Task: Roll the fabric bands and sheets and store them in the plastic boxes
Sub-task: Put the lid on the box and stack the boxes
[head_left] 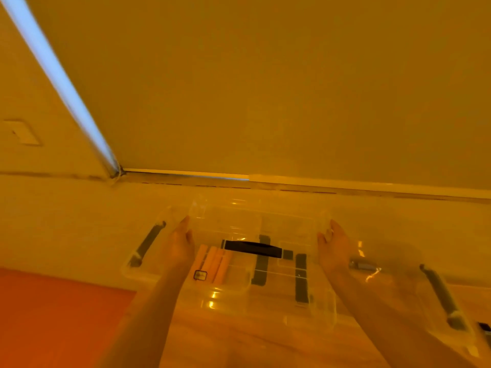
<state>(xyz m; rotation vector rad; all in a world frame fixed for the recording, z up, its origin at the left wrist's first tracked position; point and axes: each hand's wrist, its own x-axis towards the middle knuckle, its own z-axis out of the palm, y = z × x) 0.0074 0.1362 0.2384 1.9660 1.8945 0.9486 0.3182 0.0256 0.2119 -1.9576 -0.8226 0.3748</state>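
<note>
A clear plastic box [261, 261] with a dark handle [253, 248] on its lid sits on the pale counter [79, 221] near the wall, and both hands are on it. The left hand [180, 248] lies against the box's left side with its fingers straight and pointing away from the person; the right hand [333, 248] lies against the box's right side in the same way, fingers extended. Neither hand curls round anything that can be seen, so the box is simply pressed between two flat palms. Inside the box, under the handle and toward the left hand, lie several orange rolls [214, 262] side by side; toward the right hand lie dark grey bands [301, 280], laid lengthwise. Left of the box, beyond the left hand, a grey handle [147, 247] of another clear box shows, and right of the box, beyond the right hand, a similar grey handle [442, 296]. An orange sheet [58, 314] covers the surface left of the left forearm.
</note>
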